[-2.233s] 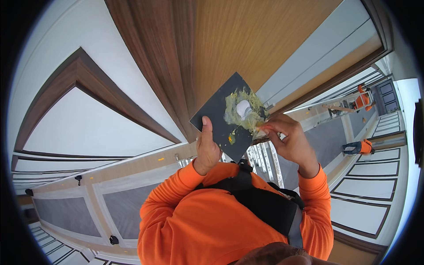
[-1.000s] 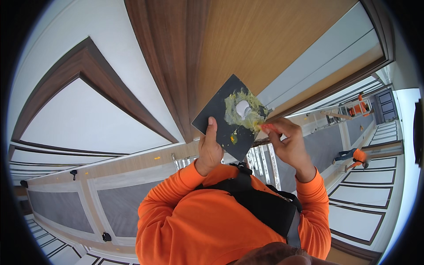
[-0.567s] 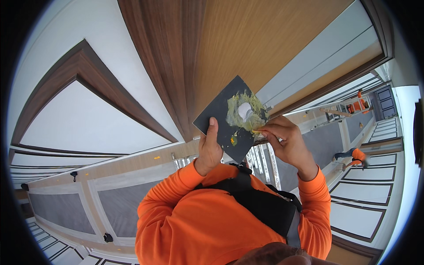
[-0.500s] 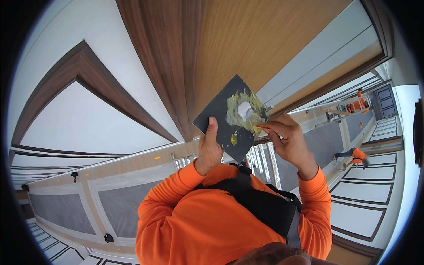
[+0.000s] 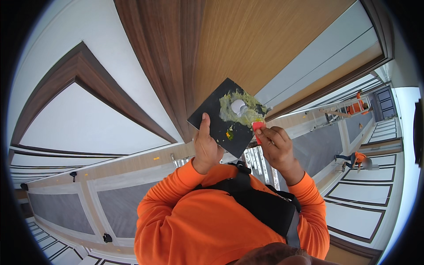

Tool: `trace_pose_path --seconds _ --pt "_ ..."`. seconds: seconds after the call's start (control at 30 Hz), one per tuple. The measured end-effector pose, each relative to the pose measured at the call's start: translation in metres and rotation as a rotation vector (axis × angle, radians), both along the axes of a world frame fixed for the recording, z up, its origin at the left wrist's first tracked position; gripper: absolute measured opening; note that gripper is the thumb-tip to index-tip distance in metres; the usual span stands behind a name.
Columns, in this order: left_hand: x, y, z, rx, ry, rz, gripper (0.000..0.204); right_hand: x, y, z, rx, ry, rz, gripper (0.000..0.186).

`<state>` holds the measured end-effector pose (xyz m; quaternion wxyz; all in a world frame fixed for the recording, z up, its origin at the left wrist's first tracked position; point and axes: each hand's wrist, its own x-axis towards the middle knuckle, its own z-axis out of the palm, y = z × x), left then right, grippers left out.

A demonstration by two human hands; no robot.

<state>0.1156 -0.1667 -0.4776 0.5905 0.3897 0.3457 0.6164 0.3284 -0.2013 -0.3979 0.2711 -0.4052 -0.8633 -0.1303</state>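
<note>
My left hand grips a flat black square board, its thumb lying on the top face and the fingers hidden beneath. Yellowish-green smears cover much of the board, with a mound of white paste on them and a small orange-yellow dab lower down. Between the thumb and fingers of my right hand is a small red scraper. Its edge is at the smeared right side of the board.
Ahead stands a wood-panelled wall with dark brown trim and white panels. A ladder leans far right beside a person in orange. Another person in orange bends near the right wall. Shiny metal strips show below the board.
My right hand has turned the scraper so its red flat face shows, and has moved slightly left and down. The board has shifted a little left.
</note>
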Motion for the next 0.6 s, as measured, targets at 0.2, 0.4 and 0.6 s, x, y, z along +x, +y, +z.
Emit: trace_pose_path --seconds 0.2,0.4,0.6 --pt "0.004 0.003 0.004 -0.306 -0.463 -0.171 0.049 0.0 -0.005 -0.007 -0.033 -0.005 -0.023 0.042" --pt "0.016 0.005 -0.042 -0.145 0.016 0.026 0.048 0.003 -0.009 0.001 -0.096 -0.008 -0.032 0.039" --pt "0.015 0.002 -0.042 -0.096 0.036 0.047 0.047 0.012 -0.014 0.031 -0.215 0.152 -0.059 0.034"
